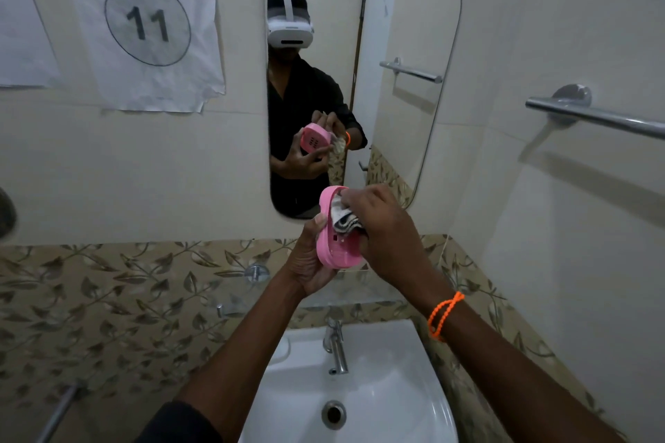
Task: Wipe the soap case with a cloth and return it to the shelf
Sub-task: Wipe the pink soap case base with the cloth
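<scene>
- Soap case (pixel 336 244), pink, is off the shelf & held up in front of the mirror (pixel 414 47), above the sink (pixel 396 388).
- L hand (pixel 309 262) grips the case from below/behind, fingers curled round its lower edge & back, thumb on the left rim. Case is tilted, hollow side facing right twd the cloth.
- R hand (pixel 385 227) pinches a bunched cloth (pixel 343 218), greyish-white, fingers curled round it & pushing it into the upper half of the case's hollow.
- So wiping step looks underway, not finished, imo: cloth sits in the top part; lower inside of the case shows bare pink w/ small slots.
- Can't tell how clean any part is; no visible dirt or wet marks at this res.
- Mirror reflection shows the case's outer/bottom face w/ drain holes. Whether the outside is wiped: can't tell.
- Left to do, by my read: finish inside, prob. outer faces & rim, then put the case back.
- Shelf itself not clearly in view. There's a pale ledge just behind the tap (pixel 336 345), partly hidden by the arms, which may be it, not sure.
- Return step not yet begun: both hands are occupied, case well above the sink.
- Risk guess: smooth plastic held one-handed over the basin, could slip if the rubbing gets hard.
- Orange bead band (pixel 444 315) on the R wrist, clear of the work.
</scene>
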